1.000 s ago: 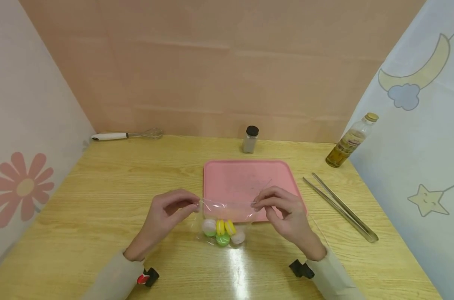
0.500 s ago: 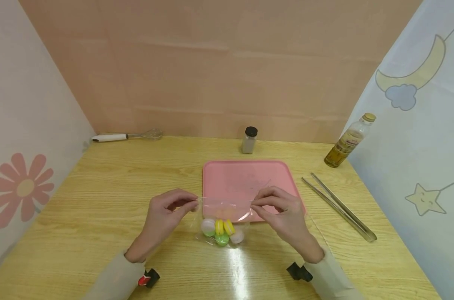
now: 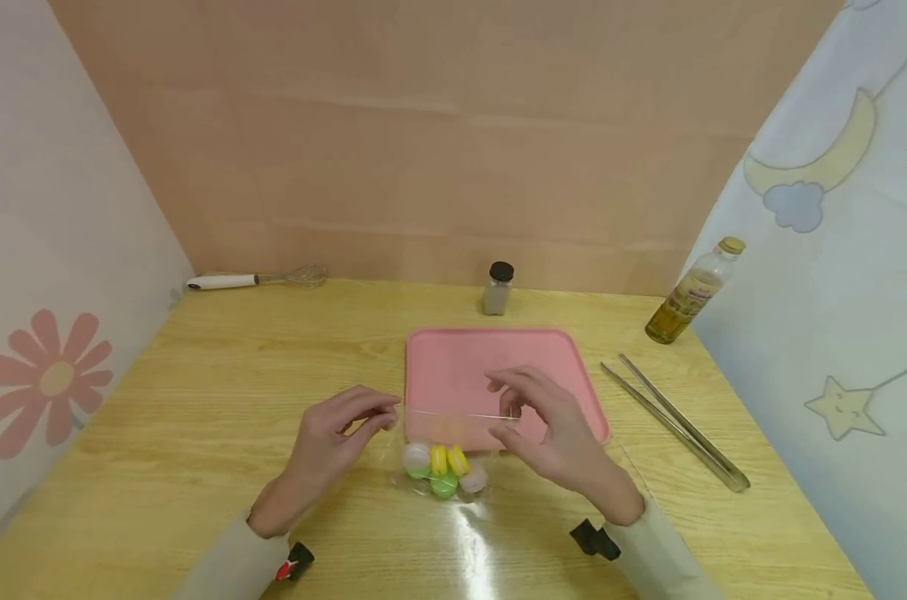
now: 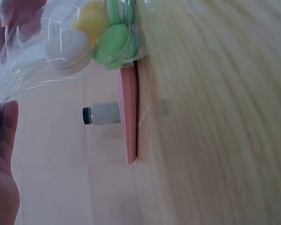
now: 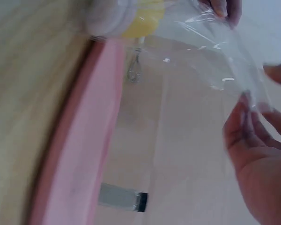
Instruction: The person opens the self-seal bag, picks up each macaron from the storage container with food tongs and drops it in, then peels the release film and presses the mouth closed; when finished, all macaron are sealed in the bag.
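Note:
A clear plastic bag (image 3: pixel 453 429) of macarons is spread between my two hands, over the front edge of a pink tray (image 3: pixel 438 354). Yellow, green and pale macarons (image 3: pixel 443 485) sit in its lower part. My left hand (image 3: pixel 333 437) pinches the bag's upper left corner between thumb and fingertips. At the other corner, my right hand (image 3: pixel 562 429) has its thumb and forefinger spread apart, with the bag's top edge reaching between them. In the right wrist view, fingertips (image 5: pixel 246 99) touch the bag's corner while another finger stands away from it.
Behind the tray stands a small jar with a black lid (image 3: pixel 498 292). Metal tongs (image 3: pixel 674 425) lie to the tray's right, below a bottle of amber liquid (image 3: pixel 684 302). A whisk (image 3: pixel 228 282) lies at the back left, near the wall.
My right thumb and forefinger have parted from their pinch on the bag's edge, the forefinger lifting away. The left hand keeps its pinch, and the bag stays nearly in place.

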The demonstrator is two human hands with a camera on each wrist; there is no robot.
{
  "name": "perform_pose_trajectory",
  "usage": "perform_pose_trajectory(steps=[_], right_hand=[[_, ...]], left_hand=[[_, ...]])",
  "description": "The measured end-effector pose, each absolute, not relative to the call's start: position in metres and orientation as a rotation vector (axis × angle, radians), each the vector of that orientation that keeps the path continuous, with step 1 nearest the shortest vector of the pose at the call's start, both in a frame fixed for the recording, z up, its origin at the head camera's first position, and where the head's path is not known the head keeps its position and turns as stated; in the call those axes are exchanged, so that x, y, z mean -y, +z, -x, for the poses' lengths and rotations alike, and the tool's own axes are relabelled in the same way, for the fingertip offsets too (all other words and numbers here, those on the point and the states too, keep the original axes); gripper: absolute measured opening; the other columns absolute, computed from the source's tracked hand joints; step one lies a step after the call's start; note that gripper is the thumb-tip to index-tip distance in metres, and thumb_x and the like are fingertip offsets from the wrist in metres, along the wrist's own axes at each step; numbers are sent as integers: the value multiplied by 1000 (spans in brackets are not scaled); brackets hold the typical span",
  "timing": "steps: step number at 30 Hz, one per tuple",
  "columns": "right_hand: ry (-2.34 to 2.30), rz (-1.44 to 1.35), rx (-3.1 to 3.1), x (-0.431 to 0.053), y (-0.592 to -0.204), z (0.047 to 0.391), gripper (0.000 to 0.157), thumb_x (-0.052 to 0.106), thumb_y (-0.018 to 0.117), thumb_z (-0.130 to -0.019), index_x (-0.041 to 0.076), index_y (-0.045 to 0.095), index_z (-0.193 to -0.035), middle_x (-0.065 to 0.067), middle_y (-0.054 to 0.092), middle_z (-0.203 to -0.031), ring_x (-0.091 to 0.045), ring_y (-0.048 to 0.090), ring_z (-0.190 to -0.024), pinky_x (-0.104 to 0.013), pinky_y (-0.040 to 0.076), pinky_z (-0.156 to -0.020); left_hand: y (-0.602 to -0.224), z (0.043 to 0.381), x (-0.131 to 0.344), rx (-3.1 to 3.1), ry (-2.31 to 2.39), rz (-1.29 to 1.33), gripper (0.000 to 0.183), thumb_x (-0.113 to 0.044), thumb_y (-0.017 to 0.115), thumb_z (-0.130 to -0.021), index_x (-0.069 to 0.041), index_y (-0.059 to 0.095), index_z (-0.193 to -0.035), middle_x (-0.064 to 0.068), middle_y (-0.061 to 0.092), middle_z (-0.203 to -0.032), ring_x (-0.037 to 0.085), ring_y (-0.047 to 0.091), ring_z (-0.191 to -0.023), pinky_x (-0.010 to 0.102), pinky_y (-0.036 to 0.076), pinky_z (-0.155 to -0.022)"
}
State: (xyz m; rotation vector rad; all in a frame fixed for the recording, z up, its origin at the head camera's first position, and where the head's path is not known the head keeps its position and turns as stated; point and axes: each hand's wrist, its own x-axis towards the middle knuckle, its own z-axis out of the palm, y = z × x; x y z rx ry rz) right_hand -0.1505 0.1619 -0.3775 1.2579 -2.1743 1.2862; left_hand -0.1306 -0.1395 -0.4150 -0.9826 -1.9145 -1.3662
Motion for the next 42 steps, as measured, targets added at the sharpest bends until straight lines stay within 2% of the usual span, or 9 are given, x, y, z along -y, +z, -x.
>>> perform_pose_trajectory(steps=[3, 5, 9, 12, 17, 21, 25, 30, 42], right_hand=[[997, -1244, 2374, -150, -370, 152, 49, 29, 82, -86, 11, 67, -129, 7, 65, -106, -11, 56, -85, -29, 46, -74], [850, -1262, 2434, -142, -367, 153, 43, 36, 83, -85, 13, 72, -120, 9, 66, -98, -10, 57, -85, -29, 47, -76], [757, -1283, 2397, -131, -366, 157, 18, 26, 86, -83, 13, 78, -93, 9, 68, -83, -6, 59, -75, -26, 49, -71], [843, -1275, 2363, -130, -366, 159, 12, 16, 88, -80, 14, 76, -82, 10, 68, -77, -2, 57, -69, -21, 49, -64], [942, -1314, 2358, -131, -365, 158, 10, 13, 87, -81, 14, 76, -82, 11, 69, -78, 0, 58, -70, -19, 48, -62], [917, -1373, 2367, -133, -363, 157, 9, 14, 85, -83, 14, 76, -84, 12, 67, -78, -1, 56, -70, -20, 48, -63], [879, -1406, 2391, -134, -361, 153, 7, 13, 84, -85, 14, 78, -89, 12, 66, -80, -2, 57, -73, -19, 49, -64], [862, -1438, 2413, -130, -361, 150, 5, 10, 81, -87, 14, 78, -87, 12, 65, -80, -1, 57, -75, -16, 48, -65], [816, -1492, 2389, -125, -357, 152, 5, 16, 80, -90, 15, 79, -85, 13, 63, -77, 1, 53, -71, -12, 44, -64]], left_hand=[[-416, 131, 140, 1926, -1344, 985, 22, 8, 76, -85, 1, 74, -106, 10, 72, -92, 19, 70, -79, 20, 55, -73], [-417, 130, 140, 1934, -1337, 984, 16, 0, 75, -90, 2, 74, -106, 10, 71, -92, 19, 70, -79, 20, 55, -73], [-416, 130, 139, 1949, -1335, 989, 15, -4, 73, -93, 1, 74, -106, 10, 72, -92, 19, 70, -79, 21, 55, -73], [-413, 129, 139, 1965, -1314, 983, 18, 2, 75, -89, 0, 74, -107, 8, 72, -93, 18, 70, -80, 20, 55, -73], [-405, 127, 139, 2052, -1280, 1009, 35, 10, 74, -84, -2, 71, -116, 2, 69, -92, 15, 67, -81, 25, 56, -74], [-388, 128, 132, 2307, -1178, 1038, 39, -12, 78, -89, -10, 66, -126, -8, 59, -90, 9, 57, -83, 29, 53, -75], [-373, 134, 119, 2465, -979, 1127, 30, -35, 82, -87, -15, 75, -109, -13, 57, -85, 5, 52, -76, 24, 47, -67], [-369, 140, 112, 2454, -949, 1272, 9, -22, 81, -89, -14, 78, -88, -12, 61, -82, 0, 51, -69, 16, 45, -61], [-369, 140, 121, 2413, -1068, 1325, 5, -13, 77, -92, -11, 80, -88, -12, 61, -78, -3, 48, -63, 15, 44, -55]])
